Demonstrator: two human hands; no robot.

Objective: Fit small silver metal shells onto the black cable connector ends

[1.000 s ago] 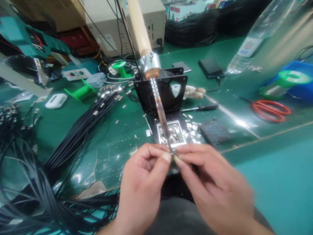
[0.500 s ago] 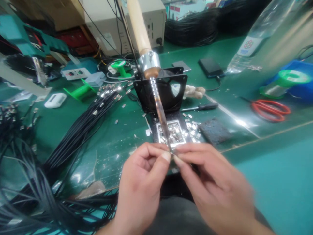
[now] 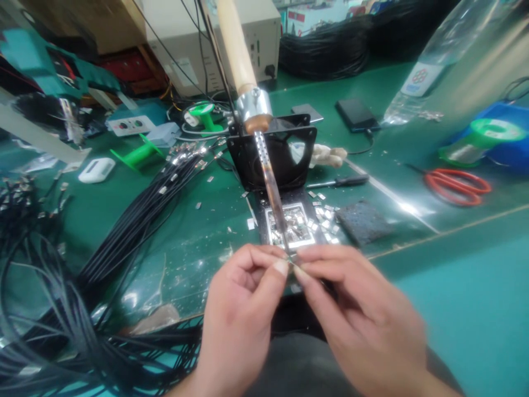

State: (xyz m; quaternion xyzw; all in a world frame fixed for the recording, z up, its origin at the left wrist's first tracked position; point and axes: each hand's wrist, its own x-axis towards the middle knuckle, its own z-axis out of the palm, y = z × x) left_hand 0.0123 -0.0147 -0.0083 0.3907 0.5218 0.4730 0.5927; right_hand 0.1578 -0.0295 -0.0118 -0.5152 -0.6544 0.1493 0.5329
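Note:
A soldering iron (image 3: 270,182) with a wooden handle hangs tip-down in front of me, its tip reaching the spot where my fingers meet. My left hand (image 3: 248,309) is closed in a pinch of thumb and forefinger just left of the tip. On the right of it, my right hand (image 3: 363,309) pinches with its thumb and fingers too. What lies between the fingertips is too small and blurred to name. Beyond the hands sits a white-rimmed tray (image 3: 268,223) of small metal pieces, with several loose metal pieces (image 3: 325,218) beside it.
A black fan frame (image 3: 268,160) stands behind the iron. Bundled black cables (image 3: 136,215) with metal ends cover the left. A screwdriver (image 3: 347,181), a dark pad (image 3: 363,220), red-handled scissors (image 3: 457,186), a solder spool (image 3: 475,143) and a plastic bottle (image 3: 438,66) lie to the right.
Both hands stay nearly in place at the iron's tip, with only a slight shift at the fingertips. The view has moved very slightly.

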